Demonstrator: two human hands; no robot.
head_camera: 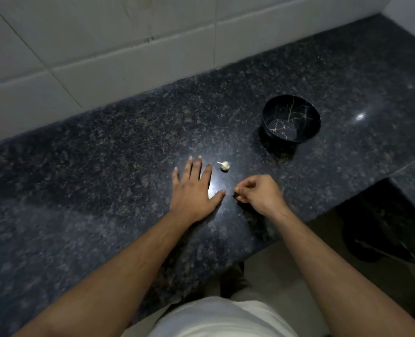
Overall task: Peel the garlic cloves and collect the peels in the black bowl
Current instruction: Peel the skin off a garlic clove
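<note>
A small white garlic bulb (225, 165) lies on the dark granite counter (104, 166), just right of my left hand's fingertips. My left hand (194, 188) lies flat on the counter with its fingers straight and spread. My right hand (258, 192) hovers just right of it, below the garlic, with curled fingers; nothing is visible in them. The black bowl (291, 119) with gold veining stands upright to the far right of the garlic, and its inside looks bare.
A white tiled wall (104, 57) runs along the back of the counter. The counter's front edge cuts diagonally at the lower right, with a dark opening (384, 220) beneath it. My light-coloured shirt (223, 317) fills the bottom centre.
</note>
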